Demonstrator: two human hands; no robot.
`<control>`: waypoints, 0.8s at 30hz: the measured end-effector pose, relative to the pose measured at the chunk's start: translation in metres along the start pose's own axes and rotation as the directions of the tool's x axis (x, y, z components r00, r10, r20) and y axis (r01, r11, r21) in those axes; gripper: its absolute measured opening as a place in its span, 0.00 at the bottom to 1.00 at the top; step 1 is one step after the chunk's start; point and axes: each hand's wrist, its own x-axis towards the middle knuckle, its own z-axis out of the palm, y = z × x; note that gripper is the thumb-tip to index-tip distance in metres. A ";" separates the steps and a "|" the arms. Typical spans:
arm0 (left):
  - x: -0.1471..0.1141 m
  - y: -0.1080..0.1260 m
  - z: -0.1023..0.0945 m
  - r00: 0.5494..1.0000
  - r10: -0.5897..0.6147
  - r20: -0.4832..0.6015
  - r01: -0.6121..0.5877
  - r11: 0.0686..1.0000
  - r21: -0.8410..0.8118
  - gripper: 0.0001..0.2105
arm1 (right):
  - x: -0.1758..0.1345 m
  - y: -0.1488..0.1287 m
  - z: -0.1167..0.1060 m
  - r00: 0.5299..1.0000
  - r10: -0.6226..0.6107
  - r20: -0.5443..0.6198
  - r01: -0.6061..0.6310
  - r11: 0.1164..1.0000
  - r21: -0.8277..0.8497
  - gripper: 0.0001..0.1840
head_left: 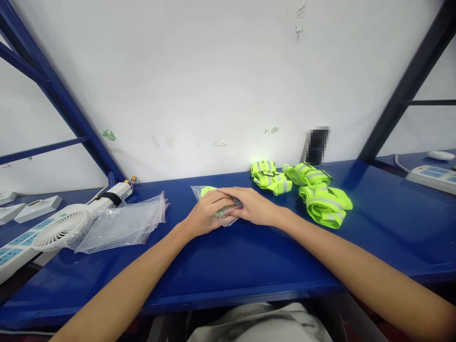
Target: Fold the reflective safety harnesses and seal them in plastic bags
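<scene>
While our two forearms reach in from the lower corners and meet over the blue table (249, 266), we have both hands closed around a clear plastic bag (195, 191) with a neon yellow-green bundle (207, 190) showing through it. Our left hand (206, 212) is curled, palm down, its fingers bent across the near side of the bag. Our right hand (254, 205) arches in from the other side, its fingers stretched toward the left and lying over the far edge, close against the left fingers. Between them we see only parts of the bag; our hands cover the rest, so we cannot tell exactly how each fingertip presses. Both wrists sit low, just above the tabletop, the left forearm slanting up to the right and the right one up to the left. Near our left arm lie flat clear bags (124, 225), beside a white fan (64, 230). Beyond our right hand, toward the wall (199, 85), rest more rolled neon bundles (326, 204) with grey stripes.
</scene>
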 end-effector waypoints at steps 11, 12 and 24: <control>0.000 0.001 -0.006 0.992 -0.128 0.008 0.128 0.991 -0.029 0.41 | 0.001 0.008 0.012 0.945 0.288 -0.152 -0.290 0.957 0.010 0.16; 0.000 0.001 -0.007 0.990 -0.137 0.022 0.138 0.990 -0.032 0.40 | 0.002 0.008 0.015 0.942 0.287 -0.172 -0.289 0.957 0.014 0.15; 0.002 0.001 -0.013 0.992 -0.118 0.040 0.120 0.991 -0.058 0.26 | 0.002 -0.008 0.014 0.928 0.351 -0.123 -0.324 0.926 0.196 0.09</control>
